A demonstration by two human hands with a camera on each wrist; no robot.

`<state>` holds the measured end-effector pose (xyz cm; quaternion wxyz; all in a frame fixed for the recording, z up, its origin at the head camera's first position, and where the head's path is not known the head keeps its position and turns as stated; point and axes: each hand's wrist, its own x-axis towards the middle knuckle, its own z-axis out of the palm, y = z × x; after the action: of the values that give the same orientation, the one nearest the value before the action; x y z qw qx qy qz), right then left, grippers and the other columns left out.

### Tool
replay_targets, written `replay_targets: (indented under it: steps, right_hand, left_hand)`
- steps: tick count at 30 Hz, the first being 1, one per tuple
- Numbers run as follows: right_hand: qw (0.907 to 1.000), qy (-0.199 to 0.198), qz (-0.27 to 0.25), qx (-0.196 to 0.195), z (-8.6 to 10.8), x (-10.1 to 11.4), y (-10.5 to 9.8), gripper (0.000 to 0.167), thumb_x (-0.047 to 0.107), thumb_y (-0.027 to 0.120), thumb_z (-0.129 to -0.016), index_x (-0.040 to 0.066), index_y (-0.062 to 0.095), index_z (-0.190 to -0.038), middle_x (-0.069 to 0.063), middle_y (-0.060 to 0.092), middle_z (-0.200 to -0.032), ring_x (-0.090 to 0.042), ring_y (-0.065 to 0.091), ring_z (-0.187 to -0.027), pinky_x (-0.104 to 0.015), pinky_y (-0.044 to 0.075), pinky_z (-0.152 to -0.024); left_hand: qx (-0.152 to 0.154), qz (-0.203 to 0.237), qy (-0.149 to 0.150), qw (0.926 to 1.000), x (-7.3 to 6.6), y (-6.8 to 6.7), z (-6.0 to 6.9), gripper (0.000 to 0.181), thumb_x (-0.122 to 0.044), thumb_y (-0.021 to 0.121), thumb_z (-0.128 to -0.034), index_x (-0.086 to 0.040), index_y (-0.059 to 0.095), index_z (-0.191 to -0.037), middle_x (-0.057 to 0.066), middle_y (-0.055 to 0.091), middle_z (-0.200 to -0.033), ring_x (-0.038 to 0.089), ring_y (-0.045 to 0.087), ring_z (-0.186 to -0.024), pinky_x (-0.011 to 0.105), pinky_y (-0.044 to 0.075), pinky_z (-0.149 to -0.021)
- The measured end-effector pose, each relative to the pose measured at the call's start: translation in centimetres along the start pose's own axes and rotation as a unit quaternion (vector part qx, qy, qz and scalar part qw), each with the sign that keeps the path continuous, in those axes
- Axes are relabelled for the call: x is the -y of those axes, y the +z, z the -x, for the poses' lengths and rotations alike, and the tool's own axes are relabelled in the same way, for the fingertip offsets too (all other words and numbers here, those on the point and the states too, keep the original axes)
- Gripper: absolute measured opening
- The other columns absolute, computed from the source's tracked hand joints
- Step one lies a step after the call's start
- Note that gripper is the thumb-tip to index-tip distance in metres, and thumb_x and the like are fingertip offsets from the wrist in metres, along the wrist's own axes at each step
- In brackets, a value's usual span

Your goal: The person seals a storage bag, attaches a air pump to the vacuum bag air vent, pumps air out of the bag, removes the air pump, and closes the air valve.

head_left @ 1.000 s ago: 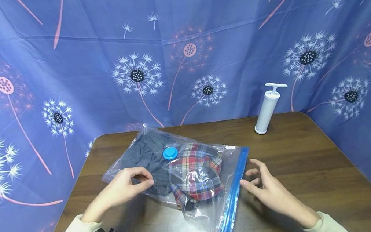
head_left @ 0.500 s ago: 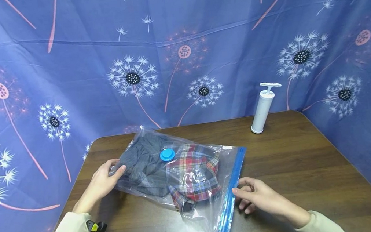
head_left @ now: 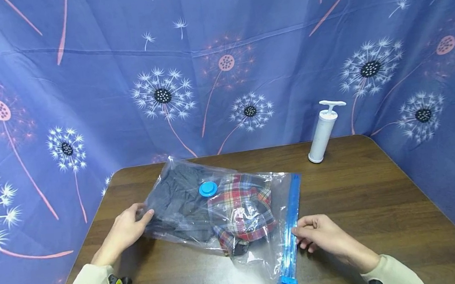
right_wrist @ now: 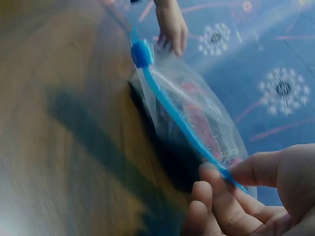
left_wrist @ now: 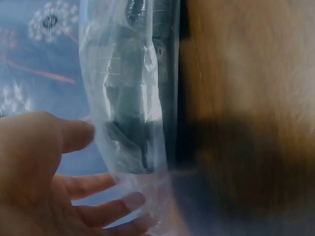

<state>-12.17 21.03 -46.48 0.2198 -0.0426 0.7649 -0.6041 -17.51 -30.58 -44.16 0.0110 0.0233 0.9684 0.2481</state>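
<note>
A clear vacuum storage bag lies across the table with dark grey clothing and a red plaid garment inside. On its top is a round blue valve. My right hand pinches the blue zip strip between thumb and fingertips. A blue slider sits at the strip's near end. My left hand is at the bag's left end. In the left wrist view, its thumb is beside the plastic and its fairly straight fingers reach against the bag's edge.
A white hand pump with a T-shaped handle stands upright at the table's back right. The brown wooden table backs onto a blue dandelion-print curtain.
My left hand has moved from over the bag to its left end. The right hand has come onto the zip strip and pinches it. The strip's near end has shifted right.
</note>
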Motion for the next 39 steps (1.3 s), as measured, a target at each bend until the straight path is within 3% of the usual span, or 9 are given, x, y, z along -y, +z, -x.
replay_targets:
  steps: [4, 10, 14, 18, 23, 28, 33, 39]
  right_hand:
    - [0.9971, 0.012, 0.043, -0.062, -0.5, 0.2, -2.0, 0.029, 0.015, 0.063, -0.101, -0.011, 0.066, -0.113, -0.002, 0.068, -0.080, -0.012, 0.065, -0.071, -0.027, 0.057, -0.060]
    - [0.9847, -0.012, 0.111, -0.134, -1.4, 1.2, -5.0, 0.034, 0.014, 0.063, -0.102, -0.014, 0.064, -0.123, -0.005, 0.071, -0.083, -0.012, 0.065, -0.071, -0.030, 0.059, -0.061]
    - [0.9793, -0.015, 0.141, -0.144, -2.1, 1.8, -6.6, 0.043, 0.018, 0.065, -0.102, -0.014, 0.060, -0.130, -0.010, 0.075, -0.091, -0.012, 0.068, -0.074, -0.031, 0.061, -0.064]
    - [0.9775, -0.005, 0.175, -0.118, -2.3, 2.1, -7.9, 0.055, 0.019, 0.068, -0.100, -0.013, 0.050, -0.140, -0.018, 0.075, -0.106, -0.016, 0.069, -0.082, -0.034, 0.061, -0.068]
    - [0.9731, -0.001, 0.206, -0.104, -2.3, 2.1, -8.4, 0.052, 0.015, 0.069, -0.098, -0.013, 0.052, -0.139, -0.019, 0.074, -0.105, -0.019, 0.067, -0.082, -0.035, 0.059, -0.066]
    - [0.9712, -0.007, 0.214, -0.106, -2.3, 1.9, -8.4, 0.048, 0.012, 0.068, -0.098, -0.013, 0.054, -0.136, -0.016, 0.075, -0.102, -0.019, 0.067, -0.081, -0.034, 0.059, -0.064]
    - [0.9683, -0.006, 0.224, -0.111, -2.0, 1.7, -8.5, 0.044, 0.011, 0.067, -0.099, -0.015, 0.056, -0.133, -0.016, 0.075, -0.100, -0.018, 0.066, -0.080, -0.033, 0.058, -0.063]
    - [0.9675, -0.007, 0.226, -0.114, -1.6, 1.3, -8.5, 0.042, 0.010, 0.067, -0.098, -0.016, 0.058, -0.130, -0.016, 0.076, -0.097, -0.019, 0.065, -0.075, -0.033, 0.057, -0.060]
  left_hand:
    - [-0.011, -0.012, 0.016, 0.9997, -1.4, 0.5, 1.5, 0.054, -0.036, 0.064, -0.1021, 0.009, 0.059, -0.132, 0.030, 0.070, -0.119, 0.044, 0.069, -0.109, 0.060, 0.055, -0.091]
    - [-0.017, -0.015, 0.036, 0.9991, -4.0, 1.3, 3.9, 0.042, -0.029, 0.071, -0.0960, 0.004, 0.066, -0.123, 0.022, 0.074, -0.108, 0.035, 0.072, -0.098, 0.057, 0.057, -0.084]
    - [-0.010, -0.005, 0.038, 0.9992, -5.5, 1.9, 5.4, 0.041, -0.028, 0.074, -0.0944, 0.001, 0.068, -0.123, 0.018, 0.074, -0.111, 0.031, 0.072, -0.098, 0.054, 0.058, -0.085]
    - [-0.005, -0.002, 0.040, 0.9992, -6.2, 2.4, 6.3, 0.043, -0.030, 0.074, -0.0939, 0.000, 0.068, -0.125, 0.016, 0.074, -0.112, 0.030, 0.072, -0.098, 0.054, 0.058, -0.085]
    - [-0.024, -0.011, 0.008, 0.9996, -5.5, 2.7, 6.6, 0.041, -0.026, 0.072, -0.0955, 0.001, 0.066, -0.126, 0.014, 0.075, -0.108, 0.033, 0.072, -0.100, 0.056, 0.058, -0.084]
    - [-0.004, -0.021, -0.030, 0.9993, -3.9, 2.8, 6.0, 0.038, -0.029, 0.068, -0.0977, 0.000, 0.070, -0.121, 0.009, 0.076, -0.101, 0.029, 0.073, -0.093, 0.054, 0.059, -0.076]
    - [0.004, -0.007, -0.019, 0.9998, -3.3, 2.7, 5.3, 0.035, -0.027, 0.067, -0.0985, 0.002, 0.071, -0.118, 0.012, 0.077, -0.096, 0.030, 0.074, -0.091, 0.054, 0.059, -0.078]
    - [-0.012, 0.004, -0.002, 0.9999, -2.8, 3.2, 5.0, 0.032, -0.020, 0.070, -0.0963, 0.006, 0.071, -0.116, 0.010, 0.075, -0.091, 0.022, 0.069, -0.082, 0.046, 0.057, -0.073]
